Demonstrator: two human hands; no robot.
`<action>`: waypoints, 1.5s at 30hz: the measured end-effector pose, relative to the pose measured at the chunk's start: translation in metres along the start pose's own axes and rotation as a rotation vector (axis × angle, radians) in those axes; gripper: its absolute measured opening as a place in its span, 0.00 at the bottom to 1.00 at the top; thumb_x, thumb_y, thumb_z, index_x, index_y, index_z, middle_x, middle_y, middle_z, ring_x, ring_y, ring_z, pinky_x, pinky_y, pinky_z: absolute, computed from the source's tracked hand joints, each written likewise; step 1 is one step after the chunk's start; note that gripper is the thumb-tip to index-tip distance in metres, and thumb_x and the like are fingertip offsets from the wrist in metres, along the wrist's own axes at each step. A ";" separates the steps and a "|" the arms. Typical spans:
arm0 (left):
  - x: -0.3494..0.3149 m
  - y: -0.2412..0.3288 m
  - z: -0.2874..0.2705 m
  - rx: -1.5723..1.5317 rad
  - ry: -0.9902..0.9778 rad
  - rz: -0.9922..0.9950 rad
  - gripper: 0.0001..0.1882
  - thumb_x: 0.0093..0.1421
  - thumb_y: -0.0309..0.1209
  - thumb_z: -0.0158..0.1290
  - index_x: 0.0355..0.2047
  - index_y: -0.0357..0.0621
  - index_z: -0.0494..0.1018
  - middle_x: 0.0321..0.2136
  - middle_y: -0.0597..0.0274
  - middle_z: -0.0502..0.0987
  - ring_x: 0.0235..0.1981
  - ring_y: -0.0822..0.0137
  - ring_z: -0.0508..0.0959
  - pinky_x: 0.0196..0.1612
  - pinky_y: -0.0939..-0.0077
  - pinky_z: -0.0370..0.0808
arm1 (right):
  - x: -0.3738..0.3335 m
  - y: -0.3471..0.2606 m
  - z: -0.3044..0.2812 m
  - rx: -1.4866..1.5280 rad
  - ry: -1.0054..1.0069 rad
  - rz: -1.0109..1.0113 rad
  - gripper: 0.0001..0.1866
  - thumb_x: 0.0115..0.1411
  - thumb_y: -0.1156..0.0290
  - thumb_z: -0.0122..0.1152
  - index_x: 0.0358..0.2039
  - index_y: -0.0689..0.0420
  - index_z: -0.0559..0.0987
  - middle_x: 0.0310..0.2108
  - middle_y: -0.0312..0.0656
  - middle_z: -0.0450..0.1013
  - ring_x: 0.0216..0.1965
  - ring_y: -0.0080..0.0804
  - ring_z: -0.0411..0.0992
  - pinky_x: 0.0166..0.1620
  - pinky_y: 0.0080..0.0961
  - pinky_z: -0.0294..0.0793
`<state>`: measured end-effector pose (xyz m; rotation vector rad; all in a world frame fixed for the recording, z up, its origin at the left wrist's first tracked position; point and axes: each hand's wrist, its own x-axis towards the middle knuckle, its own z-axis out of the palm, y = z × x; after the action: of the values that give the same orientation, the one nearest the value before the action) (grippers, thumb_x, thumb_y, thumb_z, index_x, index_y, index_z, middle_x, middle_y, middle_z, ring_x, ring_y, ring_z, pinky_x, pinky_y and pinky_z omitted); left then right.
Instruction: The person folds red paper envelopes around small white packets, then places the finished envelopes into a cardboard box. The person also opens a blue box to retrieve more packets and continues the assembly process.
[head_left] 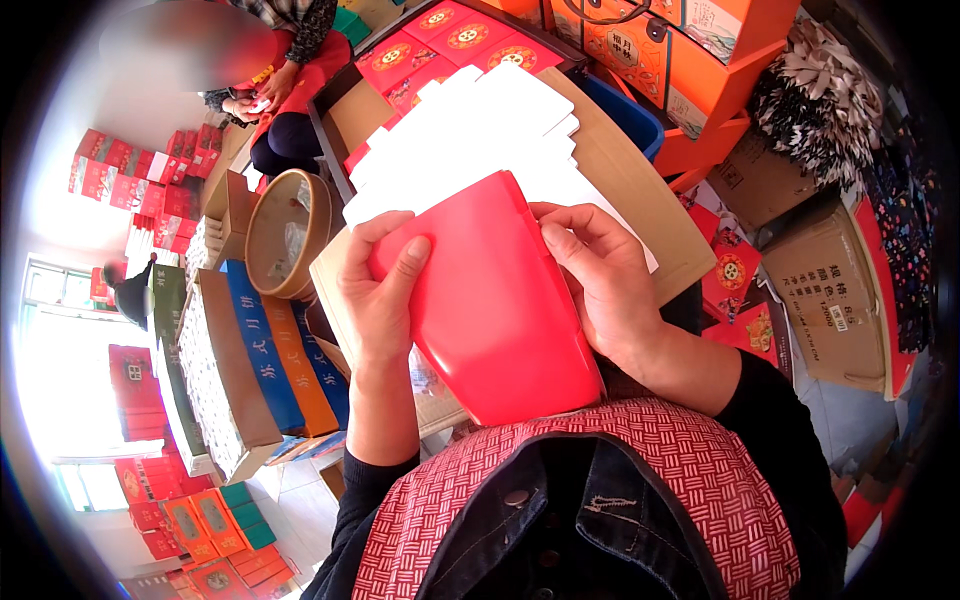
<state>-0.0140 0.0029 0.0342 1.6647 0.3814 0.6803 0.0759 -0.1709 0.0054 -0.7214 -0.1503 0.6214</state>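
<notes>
A glossy red carton (pixel 490 310) is tilted in front of me, its lower end close to my patterned red apron (pixel 650 450). My left hand (pixel 385 275) grips its left edge, with the thumb on the upper face and the fingers behind. At the right edge, where narrow flaps show, my right hand (pixel 610 275) has its thumb and curled fingers closed on the carton's side. The underside is hidden. Just beyond lies a spread pile of white card blanks (pixel 500 125) on a brown cardboard sheet (pixel 655 215).
Red printed boxes (pixel 470 35) fill a tray at the back. Another person's hands (pixel 262 95) hold something small at the far left. A round tan basket (pixel 262 235) and an open carton (pixel 225 370) stand left. Orange boxes (pixel 640 50) and a brown carton (pixel 830 290) are right.
</notes>
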 end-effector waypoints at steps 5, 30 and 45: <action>0.000 -0.001 0.000 0.004 0.011 -0.005 0.12 0.55 0.28 0.60 0.38 0.40 0.73 0.35 0.65 0.74 0.37 0.75 0.72 0.41 0.81 0.71 | -0.003 -0.009 0.003 -0.015 -0.043 0.020 0.06 0.59 0.76 0.58 0.37 0.62 0.73 0.39 0.41 0.72 0.39 0.21 0.71 0.44 0.18 0.74; 0.087 0.027 0.014 0.517 -1.010 0.064 0.21 0.68 0.37 0.42 0.59 0.46 0.60 0.49 0.60 0.70 0.49 0.70 0.70 0.52 0.76 0.65 | 0.001 0.005 0.006 -0.588 -0.053 -0.332 0.10 0.52 0.79 0.63 0.36 0.61 0.75 0.47 0.47 0.66 0.47 0.35 0.71 0.43 0.27 0.79; 0.080 0.037 0.020 0.581 -1.014 -0.006 0.16 0.69 0.35 0.37 0.51 0.42 0.65 0.45 0.63 0.69 0.49 0.71 0.67 0.53 0.78 0.62 | 0.010 0.008 -0.003 -0.668 -0.138 -0.426 0.08 0.53 0.77 0.62 0.35 0.61 0.76 0.41 0.46 0.69 0.44 0.36 0.70 0.42 0.26 0.74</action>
<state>0.0554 0.0273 0.0861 2.3079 -0.1783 -0.3721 0.0815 -0.1624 -0.0028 -1.2461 -0.6429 0.1987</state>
